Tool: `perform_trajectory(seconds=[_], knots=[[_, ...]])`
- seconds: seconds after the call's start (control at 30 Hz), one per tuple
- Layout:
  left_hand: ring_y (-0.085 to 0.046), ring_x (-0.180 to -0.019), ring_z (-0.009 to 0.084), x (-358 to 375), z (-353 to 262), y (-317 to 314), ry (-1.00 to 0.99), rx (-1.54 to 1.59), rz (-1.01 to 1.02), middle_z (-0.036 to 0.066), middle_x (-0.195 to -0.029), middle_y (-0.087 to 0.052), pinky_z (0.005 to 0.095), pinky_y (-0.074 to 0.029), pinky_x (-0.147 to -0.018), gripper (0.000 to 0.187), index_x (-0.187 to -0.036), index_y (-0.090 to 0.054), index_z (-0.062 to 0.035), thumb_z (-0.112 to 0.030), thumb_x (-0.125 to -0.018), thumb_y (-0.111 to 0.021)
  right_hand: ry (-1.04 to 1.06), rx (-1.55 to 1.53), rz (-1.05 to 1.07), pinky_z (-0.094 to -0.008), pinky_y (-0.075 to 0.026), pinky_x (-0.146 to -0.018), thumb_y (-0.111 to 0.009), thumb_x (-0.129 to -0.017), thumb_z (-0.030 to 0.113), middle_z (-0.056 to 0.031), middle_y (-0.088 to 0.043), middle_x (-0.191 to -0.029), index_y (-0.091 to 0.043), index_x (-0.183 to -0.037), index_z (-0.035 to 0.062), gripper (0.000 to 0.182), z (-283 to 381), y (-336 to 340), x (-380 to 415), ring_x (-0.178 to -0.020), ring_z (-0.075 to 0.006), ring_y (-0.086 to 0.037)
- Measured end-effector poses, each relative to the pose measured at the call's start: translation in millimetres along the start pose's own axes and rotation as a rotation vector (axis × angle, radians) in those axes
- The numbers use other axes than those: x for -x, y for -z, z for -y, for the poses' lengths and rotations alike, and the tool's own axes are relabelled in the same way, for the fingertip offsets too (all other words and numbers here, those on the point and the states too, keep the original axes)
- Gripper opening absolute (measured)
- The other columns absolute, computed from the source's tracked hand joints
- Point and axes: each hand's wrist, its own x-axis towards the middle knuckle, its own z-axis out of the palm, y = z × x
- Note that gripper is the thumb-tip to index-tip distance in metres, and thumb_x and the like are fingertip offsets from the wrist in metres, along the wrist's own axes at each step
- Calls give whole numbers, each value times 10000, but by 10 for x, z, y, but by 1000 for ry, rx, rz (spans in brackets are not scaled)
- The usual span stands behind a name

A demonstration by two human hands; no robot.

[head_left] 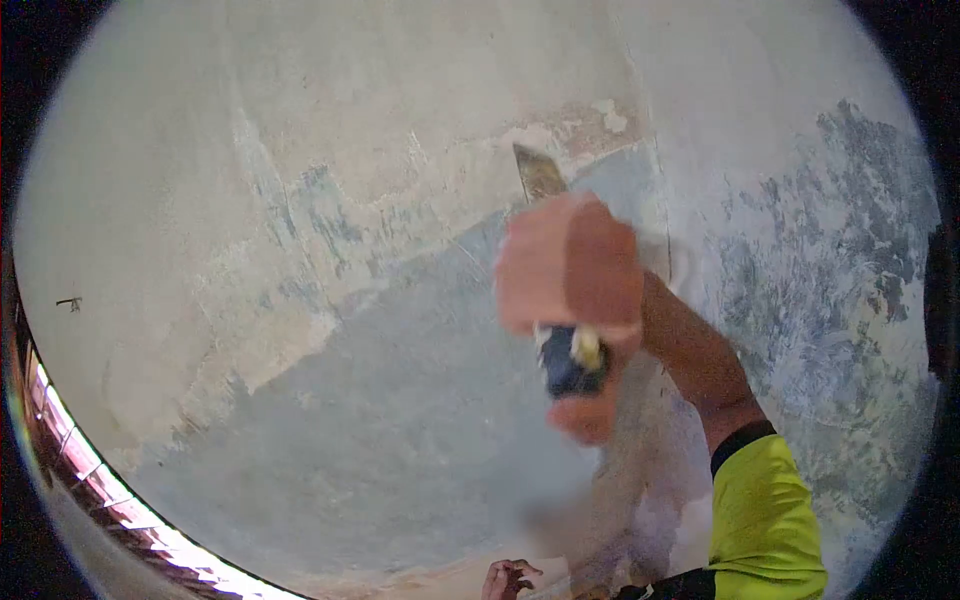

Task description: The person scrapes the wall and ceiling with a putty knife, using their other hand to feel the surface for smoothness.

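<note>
My right hand (570, 265) is closed in a fist around a scraper in front of the wall. The scraper's flat, slanted metal blade (541, 174) sticks out above the fist, close to the edge of a rough patch. Its dark handle (574, 362), with a pale yellowish spot, shows below the fingers. Motion blurs the hand somewhat. At the bottom edge, what appears to be my left hand (510, 579) is partly in view. Its fingers are loosely bent and apart, with nothing visible in them.
The wall (370, 450) fills most of the view, with grey-blue areas, beige plaster and flaking paint (830, 230). A thin vertical line runs down it at right of centre. A small dark fixture (69, 303) sits at left. A bright slatted opening (100, 480) lies lower left.
</note>
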Motion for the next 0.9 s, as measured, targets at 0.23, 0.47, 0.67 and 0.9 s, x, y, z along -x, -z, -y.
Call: perform_trajectory(seconds=[0.23, 0.47, 0.67, 0.9], knots=[[-633, -930, 243, 181, -324, -117, -5, -17, 22, 91, -1001, -621, 348, -500, -694, 460, -1070, -548, -92, -533, -947, -505, -72, 116, 266, -383, -399, -503, -690, -623, 462, -15, -525, -608, -520, -644, 149, 357, -151, 63, 74, -536, -249, -532], [-638, -912, 245, 195, -165, -51, -1, -28, 36, 82, -986, -626, 351, -501, -681, 498, -1075, -560, -83, -558, -930, -518, -60, 21, 188, -395, -400, -481, -715, -629, 509, -56, -484, -549, -477, -597, 123, 455, -11, -1, -11, -505, -308, -520], [-645, -888, 247, 297, -174, -65, 53, -57, 18, 86, -970, -628, 362, -498, -676, 518, -1060, -570, -66, -565, -930, -513, -44, 43, 168, -404, -393, -449, -709, -633, 535, -74, -448, -495, -452, -552, 119, 496, -13, -22, -28, -466, -322, -514], [-639, -930, 240, 320, -239, -180, 2, -13, 28, 92, -981, -639, 364, -496, -712, 466, -1067, -583, -59, -506, -950, -522, -91, 22, 108, -418, -408, -468, -703, -657, 517, -91, -462, -504, -477, -565, 107, 477, -48, 43, -73, -473, -336, -519]])
